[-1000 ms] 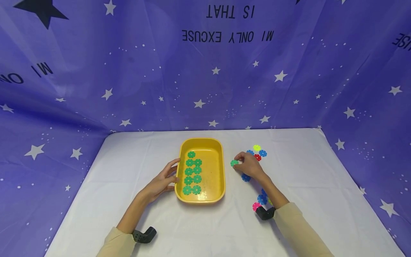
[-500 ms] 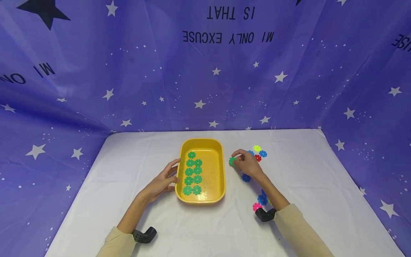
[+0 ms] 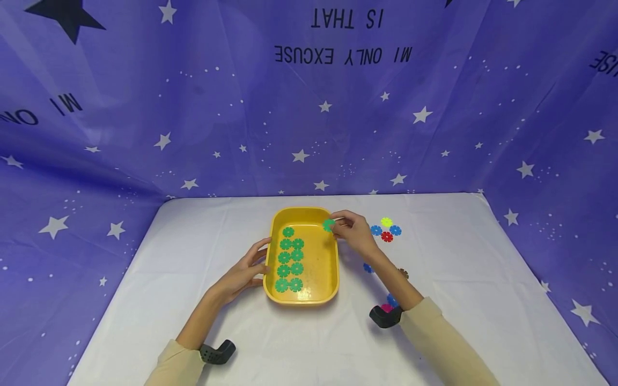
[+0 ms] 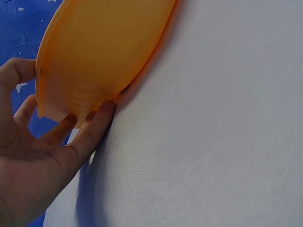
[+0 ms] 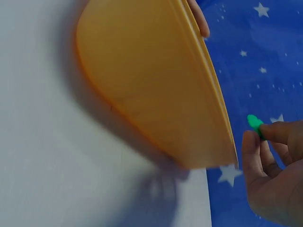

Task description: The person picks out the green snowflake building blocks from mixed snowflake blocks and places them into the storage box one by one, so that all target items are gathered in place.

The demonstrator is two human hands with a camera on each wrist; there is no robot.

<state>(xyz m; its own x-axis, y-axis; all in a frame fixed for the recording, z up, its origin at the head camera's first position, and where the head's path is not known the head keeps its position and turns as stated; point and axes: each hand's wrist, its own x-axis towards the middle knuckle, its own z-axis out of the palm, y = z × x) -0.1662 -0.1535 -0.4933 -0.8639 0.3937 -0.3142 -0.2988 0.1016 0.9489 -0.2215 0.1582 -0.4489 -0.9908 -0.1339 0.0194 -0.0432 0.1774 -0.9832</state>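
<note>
A yellow tray [image 3: 324, 268] sits on the white cloth, with several green notched plastic discs [image 3: 284, 258] lying in two columns along its left side. My left hand [image 3: 240, 276] holds the tray's left wall; in the left wrist view a digit hooks over the rim [image 4: 39, 85] while other fingertips press the outer wall. My right hand [image 3: 354, 230] pinches one green disc [image 3: 329, 225] between thumb and fingers above the tray's far right corner. Seen from the right wrist, that disc [image 5: 255, 124] is edge-on, just past the rim.
Right of the tray lie loose discs: a yellow one [image 3: 386, 222], a red one [image 3: 387, 237] and several blue ones [image 3: 396, 230]. A brown disc [image 3: 403, 273] and a pink one [image 3: 387, 307] lie partly behind the right arm. A purple starry curtain [image 3: 309, 118] hangs behind the table.
My right hand has lifted the green disc from the cloth and carried it left and away from me, over the tray's far right corner. The left hand and tray have stayed put.
</note>
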